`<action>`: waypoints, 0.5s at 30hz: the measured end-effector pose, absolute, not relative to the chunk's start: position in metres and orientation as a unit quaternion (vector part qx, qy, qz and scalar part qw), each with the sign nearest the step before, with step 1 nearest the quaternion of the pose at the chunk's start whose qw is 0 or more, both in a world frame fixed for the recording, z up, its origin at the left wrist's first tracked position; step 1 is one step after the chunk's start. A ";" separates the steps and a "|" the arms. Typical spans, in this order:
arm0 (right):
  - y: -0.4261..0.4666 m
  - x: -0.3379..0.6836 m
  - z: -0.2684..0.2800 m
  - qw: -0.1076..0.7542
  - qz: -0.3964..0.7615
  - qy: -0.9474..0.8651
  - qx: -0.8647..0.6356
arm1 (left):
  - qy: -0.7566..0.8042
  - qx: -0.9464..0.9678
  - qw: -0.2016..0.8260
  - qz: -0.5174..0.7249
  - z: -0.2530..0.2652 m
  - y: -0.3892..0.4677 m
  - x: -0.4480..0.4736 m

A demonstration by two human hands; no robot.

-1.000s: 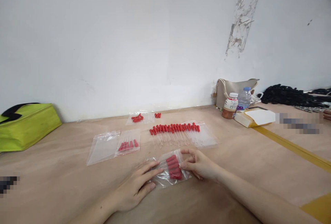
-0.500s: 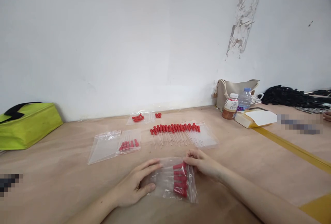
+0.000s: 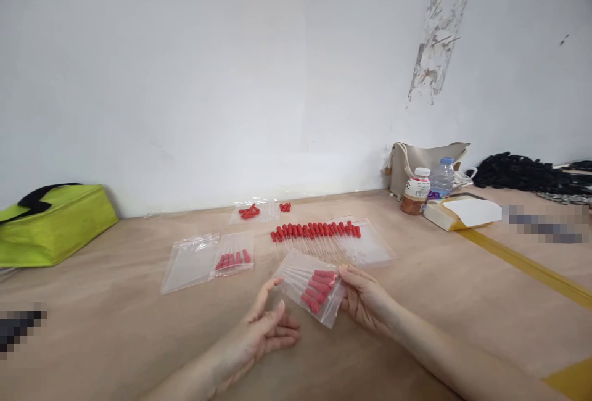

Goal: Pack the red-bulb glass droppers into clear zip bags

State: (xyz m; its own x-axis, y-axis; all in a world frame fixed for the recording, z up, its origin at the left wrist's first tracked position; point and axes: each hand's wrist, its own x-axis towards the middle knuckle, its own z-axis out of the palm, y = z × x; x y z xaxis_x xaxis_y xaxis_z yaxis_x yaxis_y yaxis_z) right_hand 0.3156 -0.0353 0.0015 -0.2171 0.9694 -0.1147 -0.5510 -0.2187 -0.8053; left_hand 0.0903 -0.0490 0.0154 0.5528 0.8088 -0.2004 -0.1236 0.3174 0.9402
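Your right hand point(image 3: 365, 299) pinches the bag of red-capped droppers point(image 3: 311, 285) in a firm grip; your left hand point(image 3: 268, 330), just beside that bag, is loosely open.

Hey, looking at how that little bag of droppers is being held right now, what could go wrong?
The right hand pinches the clear bag by one edge, lifted off the table and tilted. If its seal is not fully closed, the red-capped droppers might slide out. The left hand is open beside it, not gripping, so a slip may drop the bag onto the row of loose droppers.

Dropper bag point(image 3: 311, 285) — right hand point(image 3: 365, 296)
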 end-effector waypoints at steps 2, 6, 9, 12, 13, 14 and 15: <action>-0.041 0.310 0.001 0.521 0.730 -0.329 -0.294 | 0.305 0.472 0.760 0.326 0.016 -0.055 0.100; -0.054 0.303 -0.002 0.416 0.771 -0.412 -0.249 | 0.340 0.396 0.738 0.429 0.005 -0.059 0.111; -0.058 0.305 -0.003 0.348 0.758 -0.491 -0.251 | 0.436 0.390 0.667 0.462 0.003 -0.052 0.105; -0.055 0.312 -0.004 0.325 0.745 -0.510 -0.281 | 0.516 0.513 0.550 0.411 0.018 -0.030 0.088; -0.054 0.314 -0.004 0.326 0.743 -0.505 -0.294 | 0.531 0.526 0.523 0.410 0.025 -0.018 0.080; -0.053 0.316 -0.004 0.327 0.741 -0.500 -0.306 | 0.541 0.532 0.502 0.416 0.034 -0.005 0.072; -0.051 0.318 -0.005 0.328 0.740 -0.496 -0.314 | 0.553 0.537 0.479 0.420 0.042 0.009 0.065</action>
